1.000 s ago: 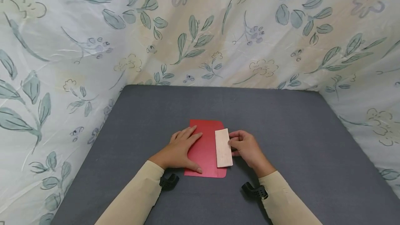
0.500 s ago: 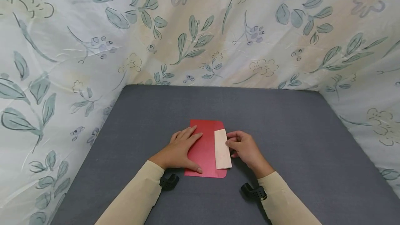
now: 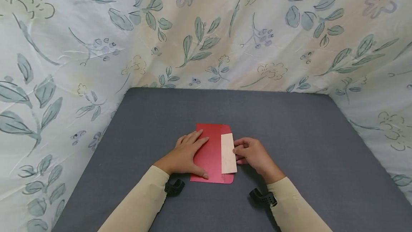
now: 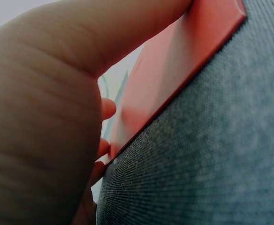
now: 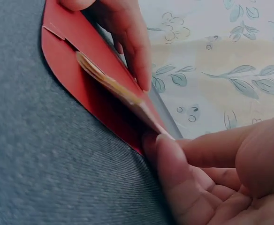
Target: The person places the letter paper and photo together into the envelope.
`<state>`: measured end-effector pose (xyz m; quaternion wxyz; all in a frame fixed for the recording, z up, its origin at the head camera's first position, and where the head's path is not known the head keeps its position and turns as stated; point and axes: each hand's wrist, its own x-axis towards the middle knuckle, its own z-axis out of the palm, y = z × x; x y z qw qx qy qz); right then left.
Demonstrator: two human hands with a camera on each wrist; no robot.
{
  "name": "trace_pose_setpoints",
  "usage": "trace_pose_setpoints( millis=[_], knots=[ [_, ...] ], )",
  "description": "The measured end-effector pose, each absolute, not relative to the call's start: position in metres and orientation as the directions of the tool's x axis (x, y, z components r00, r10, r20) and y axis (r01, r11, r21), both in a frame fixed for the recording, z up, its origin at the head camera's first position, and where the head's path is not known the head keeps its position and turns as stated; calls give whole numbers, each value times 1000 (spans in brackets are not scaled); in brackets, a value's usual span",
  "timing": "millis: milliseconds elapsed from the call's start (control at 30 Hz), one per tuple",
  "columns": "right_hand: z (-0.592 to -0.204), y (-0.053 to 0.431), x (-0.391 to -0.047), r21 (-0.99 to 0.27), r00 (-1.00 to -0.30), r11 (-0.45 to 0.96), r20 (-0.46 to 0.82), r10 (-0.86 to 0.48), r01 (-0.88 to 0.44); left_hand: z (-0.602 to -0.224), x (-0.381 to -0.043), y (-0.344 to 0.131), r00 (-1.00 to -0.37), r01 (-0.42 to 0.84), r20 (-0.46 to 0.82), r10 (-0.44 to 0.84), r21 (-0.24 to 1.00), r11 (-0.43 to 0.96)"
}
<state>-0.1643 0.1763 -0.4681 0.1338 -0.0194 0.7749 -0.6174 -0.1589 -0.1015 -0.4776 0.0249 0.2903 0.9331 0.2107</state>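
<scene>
A red paper envelope (image 3: 210, 156) lies on the grey table, its rounded flap side to the right. My left hand (image 3: 186, 155) rests on its left part with fingers spread, and the thumb lies near the lower edge. With thumb and fingers, my right hand (image 3: 252, 155) pinches the right edge of a folded pale paper (image 3: 228, 155). That paper stands lengthwise over the envelope's right side. In the right wrist view, several layers show at the end of the folded paper (image 5: 120, 89), tilted at the envelope's opening (image 5: 64, 51). How far it reaches inside is hidden.
The grey cloth-covered table (image 3: 289, 128) spreads around the envelope. A floral curtain (image 3: 206, 31) hangs behind it and at both sides. Black wrist straps with devices (image 3: 264, 198) sit at both sleeves.
The folded paper has shifted slightly left over the envelope and stands a little straighter, with the right hand still pinching it. The left hand and envelope have stayed put.
</scene>
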Motion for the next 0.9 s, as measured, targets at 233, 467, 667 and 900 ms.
trace_pose_setpoints(
  millis=[233,467,667,900],
  knots=[
    [-472,171,-162,-967,-978,226,-152,-141,118,-480,-157,-99,-836,522,66,545,400,753],
    [-473,171,-160,-964,-981,239,-152,-123,120,-481,-155,-98,-839,522,73,539,385,761],
    [-474,173,-161,-975,-976,135,-193,-104,179,-481,-153,-100,-837,524,66,543,384,760],
    [-475,171,-158,-975,-969,63,-220,-115,214,-481,-152,-102,-838,522,65,542,389,759]
  ],
)
